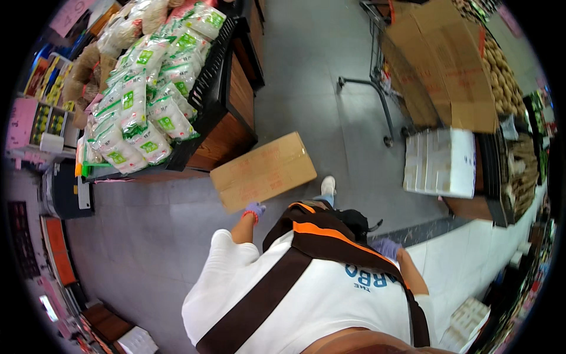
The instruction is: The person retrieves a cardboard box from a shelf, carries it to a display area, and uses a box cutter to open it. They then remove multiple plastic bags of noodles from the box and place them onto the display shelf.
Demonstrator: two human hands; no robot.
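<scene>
My left hand (255, 209), in a purple glove with a red bracelet at the wrist, is beside the near edge of a closed cardboard box (264, 171). Its fingers look curled, but whether they touch the box cannot be made out. Printed with red writing, the box sits on the floor by the corner of a wood-sided display stand (221, 132). My right hand (387, 248), also gloved in purple, hangs at my right hip beside a dark apron (336, 241); its fingers are partly hidden.
White bagged goods (141, 101) are heaped on the stand at the left. A metal shopping cart (376, 84) carries flattened cardboard (442, 66). Near it are a white foam box (440, 163) and a potato display (502, 73). Grey tiled floor (300, 71) runs between the displays.
</scene>
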